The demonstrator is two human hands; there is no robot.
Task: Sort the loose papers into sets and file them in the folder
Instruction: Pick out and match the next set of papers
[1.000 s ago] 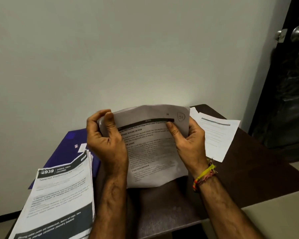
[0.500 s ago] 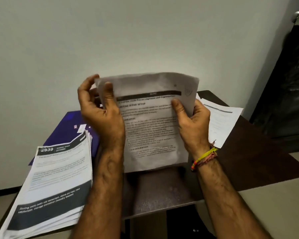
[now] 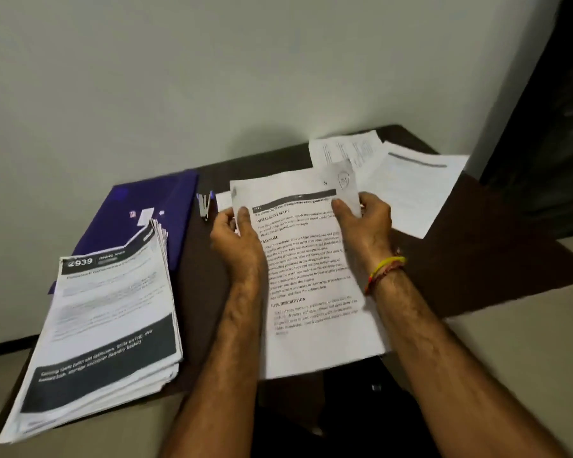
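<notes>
Pinching printed set at top corners: left hand, right hand, above dark table. Risk: loose sheets fanning, slipping apart; purple folder partly buried under tall stack.

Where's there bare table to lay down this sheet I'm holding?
Bare table shows between the thick paper stack and the left hand, and near the right edge below the loose sheets. The far left is crowded: purple folder, stapler.
</notes>
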